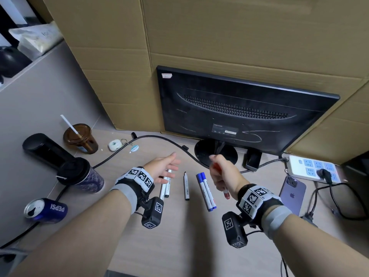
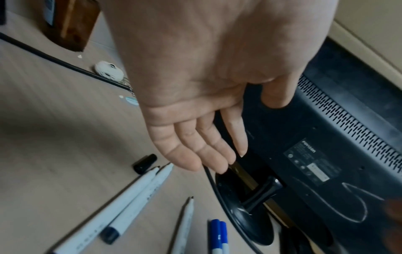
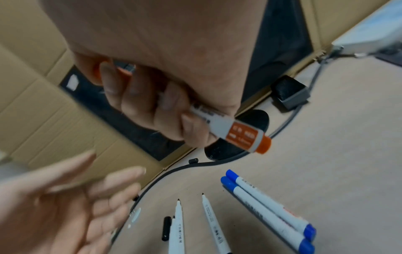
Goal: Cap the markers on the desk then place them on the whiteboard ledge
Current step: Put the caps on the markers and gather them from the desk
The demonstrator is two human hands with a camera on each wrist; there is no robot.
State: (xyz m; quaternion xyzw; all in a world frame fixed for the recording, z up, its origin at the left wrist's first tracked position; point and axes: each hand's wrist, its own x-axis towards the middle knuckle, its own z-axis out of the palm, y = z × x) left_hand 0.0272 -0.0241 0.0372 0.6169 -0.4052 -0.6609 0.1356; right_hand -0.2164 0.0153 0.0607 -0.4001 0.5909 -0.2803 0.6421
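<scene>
My right hand [image 1: 219, 172] grips a red marker [image 1: 226, 194] above the desk, its red cap end poking out past the thumb; the right wrist view shows its fingers wrapped round the red marker [image 3: 237, 132]. My left hand [image 1: 169, 164] hovers open with straight fingers [image 2: 195, 146] and holds nothing. Under it lie two uncapped black markers [image 1: 165, 188] and a loose black cap [image 2: 145, 163]. A third uncapped black marker [image 1: 186, 186] lies in the middle. Two capped blue markers [image 1: 206, 191] lie side by side to its right.
A black monitor [image 1: 239, 108] on a round base [image 1: 215, 154] stands behind the markers, against cardboard [image 1: 199, 37]. A black cable [image 1: 159, 138] curves across the desk. Iced coffee cup [image 1: 79, 138], tumbler [image 1: 79, 174] and Pepsi can [image 1: 46, 210] sit left. Phone [image 1: 291, 194] and power strip [image 1: 313, 168] sit right.
</scene>
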